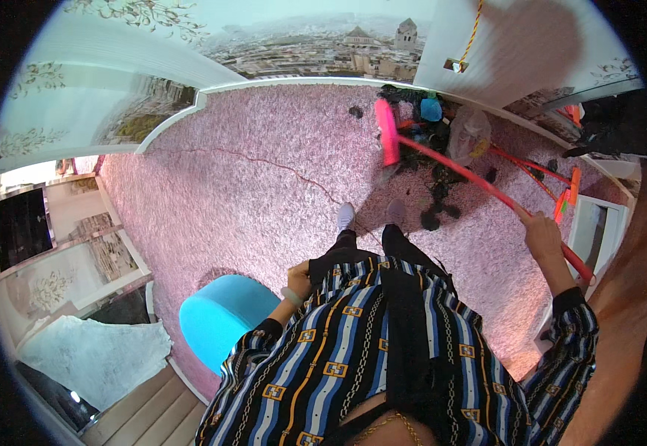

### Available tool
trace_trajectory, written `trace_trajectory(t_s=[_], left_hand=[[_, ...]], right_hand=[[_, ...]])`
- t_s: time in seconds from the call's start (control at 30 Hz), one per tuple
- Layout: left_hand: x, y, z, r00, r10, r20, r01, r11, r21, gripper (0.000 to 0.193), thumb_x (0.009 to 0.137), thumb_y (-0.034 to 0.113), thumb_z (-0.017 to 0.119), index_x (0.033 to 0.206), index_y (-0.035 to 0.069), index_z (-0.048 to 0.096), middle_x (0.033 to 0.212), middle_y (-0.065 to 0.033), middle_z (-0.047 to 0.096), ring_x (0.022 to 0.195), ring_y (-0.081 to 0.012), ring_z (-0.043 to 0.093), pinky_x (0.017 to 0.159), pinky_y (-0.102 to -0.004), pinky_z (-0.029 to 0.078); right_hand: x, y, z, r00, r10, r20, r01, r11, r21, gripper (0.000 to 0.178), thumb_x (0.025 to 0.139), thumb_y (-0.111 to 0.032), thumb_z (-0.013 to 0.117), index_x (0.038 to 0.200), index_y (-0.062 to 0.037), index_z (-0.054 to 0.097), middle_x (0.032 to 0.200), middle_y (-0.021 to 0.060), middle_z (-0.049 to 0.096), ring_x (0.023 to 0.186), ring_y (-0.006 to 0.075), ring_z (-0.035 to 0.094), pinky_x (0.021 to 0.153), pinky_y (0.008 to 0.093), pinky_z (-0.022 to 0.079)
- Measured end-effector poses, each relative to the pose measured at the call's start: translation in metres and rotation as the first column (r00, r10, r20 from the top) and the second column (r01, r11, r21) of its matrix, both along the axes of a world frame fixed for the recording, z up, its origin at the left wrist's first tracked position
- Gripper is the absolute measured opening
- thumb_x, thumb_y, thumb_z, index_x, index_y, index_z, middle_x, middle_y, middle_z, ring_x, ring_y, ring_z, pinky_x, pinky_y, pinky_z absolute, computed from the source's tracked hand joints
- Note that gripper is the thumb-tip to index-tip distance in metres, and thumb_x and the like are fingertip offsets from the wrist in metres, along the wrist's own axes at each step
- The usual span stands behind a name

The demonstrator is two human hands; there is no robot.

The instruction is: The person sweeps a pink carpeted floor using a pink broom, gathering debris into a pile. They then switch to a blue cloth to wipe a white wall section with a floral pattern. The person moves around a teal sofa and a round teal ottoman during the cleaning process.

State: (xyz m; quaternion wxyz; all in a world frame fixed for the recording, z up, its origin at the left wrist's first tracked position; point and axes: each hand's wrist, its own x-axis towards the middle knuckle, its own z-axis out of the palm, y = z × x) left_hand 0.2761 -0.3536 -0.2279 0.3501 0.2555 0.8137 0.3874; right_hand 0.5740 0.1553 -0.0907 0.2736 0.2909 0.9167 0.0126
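Note:
My right hand (543, 236) is closed around the red handle of a broom (479, 181), held out to the right. The broom's bright pink head (387, 132) rests at the far side, beside a heap of dark items (433, 141) on the pink floor. In that heap lie a small blue piece (431, 109) and a clear plastic bag (470, 135). Round dark pieces (431, 220) are scattered nearer my feet. My left hand (299, 279), with a pale bracelet at the wrist, is curled against my dark clothing at the waist; what its fingers hold, if anything, is hidden.
A blue rounded seat (223, 320) stands close to my left. Other red and orange poles (535, 172) lie at the right, near a white-framed panel (597, 234). White crumpled sheeting (93, 358) covers part of the left side. A picture wall (316, 48) bounds the far side.

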Motion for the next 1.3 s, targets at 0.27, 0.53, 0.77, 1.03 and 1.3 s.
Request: trace_trajectory(t_s=[0.27, 0.53, 0.77, 1.03, 1.3], left_hand=[[-0.027, 0.001, 0.037, 0.749, 0.236, 0.619, -0.263, 0.964, -0.049, 0.01, 0.075, 0.006, 0.065, 0.082, 0.0, 0.064, 0.078, -0.004, 0.064, 0.072, -0.0116, 0.058, 0.068, -0.0262, 0.048], [-0.062, 0.024, 0.032, 0.84, -0.051, 0.54, 0.2, 0.955, -0.221, 0.006, 0.072, 0.003, 0.064, 0.076, 0.0, 0.06, 0.071, -0.0046, 0.06, 0.067, -0.0112, 0.055, 0.062, -0.0272, 0.046], [-0.086, 0.053, 0.032, 0.846, -0.409, 0.342, 0.485, 0.857, -0.174, 0.01, 0.075, 0.011, 0.062, 0.08, 0.002, 0.062, 0.071, -0.0054, 0.062, 0.066, -0.0109, 0.056, 0.062, -0.0275, 0.048], [-0.073, 0.111, 0.033, 0.881, -0.445, 0.161, 0.453, 0.892, -0.015, 0.018, 0.08, 0.017, 0.069, 0.09, 0.003, 0.062, 0.079, -0.0083, 0.063, 0.069, -0.016, 0.06, 0.063, -0.0296, 0.05], [-0.022, 0.265, 0.016, 0.719, -0.564, -0.406, 0.651, 0.752, 0.107, 0.069, 0.067, 0.029, 0.077, 0.126, 0.01, 0.048, 0.127, -0.0139, 0.048, 0.111, -0.0283, 0.051, 0.089, -0.0439, 0.042]], right_hand=[[0.007, -0.066, -0.008, 0.918, -0.344, -0.198, 0.281, 0.915, -0.29, 0.047, 0.087, -0.008, 0.053, 0.132, -0.0208, 0.048, 0.082, 0.0157, 0.063, 0.066, 0.0327, 0.062, 0.065, 0.0419, 0.052], [-0.143, -0.136, -0.143, 0.696, -0.683, -0.222, 0.287, 0.548, -0.786, 0.03, 0.086, -0.019, 0.059, 0.114, -0.0079, 0.062, 0.073, 0.0054, 0.064, 0.049, 0.0124, 0.055, 0.044, 0.0279, 0.044], [-0.133, -0.099, -0.182, 0.542, -0.832, -0.121, 0.378, 0.37, -0.849, 0.032, 0.083, -0.024, 0.061, 0.112, -0.0116, 0.064, 0.078, 0.012, 0.068, 0.064, 0.0212, 0.064, 0.059, 0.034, 0.05], [-0.057, -0.112, -0.08, 0.432, -0.9, -0.051, 0.553, 0.309, -0.774, 0.032, 0.088, -0.02, 0.058, 0.119, -0.013, 0.06, 0.055, 0.0055, 0.055, 0.041, 0.012, 0.05, 0.038, 0.0262, 0.04], [-0.144, -0.14, -0.061, 0.424, -0.823, 0.378, 0.202, -0.321, -0.925, 0.047, 0.085, -0.007, 0.058, 0.13, -0.0043, 0.045, 0.09, 0.0099, 0.058, 0.064, 0.0124, 0.057, 0.047, 0.022, 0.046]])
